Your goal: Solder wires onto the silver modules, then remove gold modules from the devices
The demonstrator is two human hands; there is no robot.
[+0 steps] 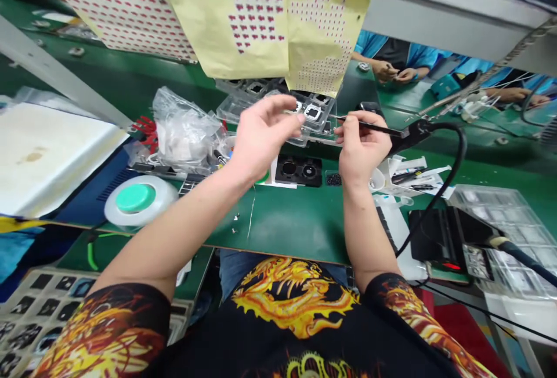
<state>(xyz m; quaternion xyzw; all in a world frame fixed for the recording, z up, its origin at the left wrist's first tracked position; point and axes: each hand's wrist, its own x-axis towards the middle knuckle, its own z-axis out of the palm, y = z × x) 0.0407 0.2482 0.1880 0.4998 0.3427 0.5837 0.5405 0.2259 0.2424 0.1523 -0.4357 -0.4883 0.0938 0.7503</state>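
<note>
My right hand (363, 149) is closed round slim black tweezers (376, 127), whose thin tip points left toward the clear plastic tray (304, 134). White square frames (312, 113) sit in the compartments of that tray. In front of the tray's left part is my left hand (265, 131), thumb and fingers apart, with nothing plainly held; its fingers cover some of the compartments. Below, between my forearms, lies a black block with two round openings (299, 170). Beside it stands a small clear box of tiny dark parts (333, 179).
Yellow sheets (243, 18) with red marks hang above the tray. Plastic bags (183, 134) and a white round container with a green top (136, 198) are at left. A black cable (456, 175), a clear compartment case (505, 210) and a white tool holder (402, 172) stand right. Co-workers' hands (395, 73) show behind.
</note>
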